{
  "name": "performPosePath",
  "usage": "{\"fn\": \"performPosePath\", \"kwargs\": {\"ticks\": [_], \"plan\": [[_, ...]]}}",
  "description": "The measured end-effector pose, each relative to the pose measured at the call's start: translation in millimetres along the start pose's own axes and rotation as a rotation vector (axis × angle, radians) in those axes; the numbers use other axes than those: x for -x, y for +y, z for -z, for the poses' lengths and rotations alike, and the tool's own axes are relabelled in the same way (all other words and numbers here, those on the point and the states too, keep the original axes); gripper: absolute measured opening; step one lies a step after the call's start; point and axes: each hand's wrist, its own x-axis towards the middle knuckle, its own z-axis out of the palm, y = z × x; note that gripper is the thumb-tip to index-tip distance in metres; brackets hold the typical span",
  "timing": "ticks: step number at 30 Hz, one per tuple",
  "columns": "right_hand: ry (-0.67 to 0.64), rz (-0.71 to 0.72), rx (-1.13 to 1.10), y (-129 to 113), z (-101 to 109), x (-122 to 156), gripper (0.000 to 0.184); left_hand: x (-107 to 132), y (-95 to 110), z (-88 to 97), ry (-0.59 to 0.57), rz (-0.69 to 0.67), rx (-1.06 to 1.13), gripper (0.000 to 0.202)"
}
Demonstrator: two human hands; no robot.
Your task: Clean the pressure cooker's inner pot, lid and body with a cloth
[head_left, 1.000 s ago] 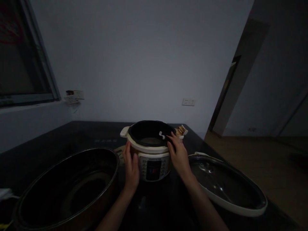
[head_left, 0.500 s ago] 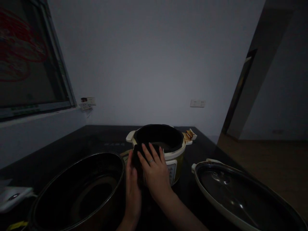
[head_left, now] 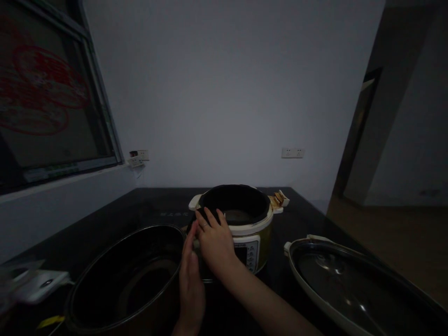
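My right hand (head_left: pixel 217 245) lies over a dark, cloth-like piece (head_left: pixel 212 213) at the front left rim of the electric pressure cooker (head_left: pixel 265 235); its fingers are slightly spread, with a ring on one. Beside it my left hand (head_left: pixel 192 284) is upright, fingers straight and palm turned inward, its fingertips close to the dark piece. Whether those fingertips grip it is hidden. The cooker has a white rim, a greenish body and a button panel. Its lid is off and its inside looks black. The piece's lower part is too dark to make out.
A large dark inner pot (head_left: pixel 77 283) stands at the left. On the right lies a lid (head_left: pixel 293 266) with its shiny inside up. A white device (head_left: pixel 47 282) and a yellow strip (head_left: pixel 51 321) sit at far left. Behind the dark tabletop (head_left: pixel 297 203) rises a wall.
My right hand has moved left, toward the left hand, baring more of the cooker's panel. The dark piece has shifted left along the rim. The view has turned slightly left.
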Motion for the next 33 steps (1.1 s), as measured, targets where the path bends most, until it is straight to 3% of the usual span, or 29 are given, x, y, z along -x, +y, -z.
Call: {"fn": "performPosePath", "kwargs": {"ticks": [5, 11, 14, 19, 25, 33], "plan": [[0.067, 0.042, -0.017, 7, 5, 17, 0.036, -9, -9, -1.1, -0.016, -0.150, -0.112, 0.042], [0.268, 0.118, -0.142, 30, 9, 47, 0.030, -10, -16, 0.9, -0.209, -0.296, -0.365, 0.043], [0.412, 0.019, -0.274, 42, 15, 70, 0.031, -12, -16, -2.2, -0.300, -0.354, -0.498, 0.049], [0.624, -0.191, -0.416, 55, 25, 106, 0.033, -22, -16, -9.3, -0.351, -0.427, -0.671, 0.067], [0.645, -0.250, -0.475, 61, 14, 126, 0.032, -41, -10, -8.9, -0.411, -0.496, -0.731, 0.068], [0.654, -0.268, -0.510, 63, 4, 134, 0.032, -63, -9, -11.7, -0.276, -0.528, -0.661, 0.044]]}}
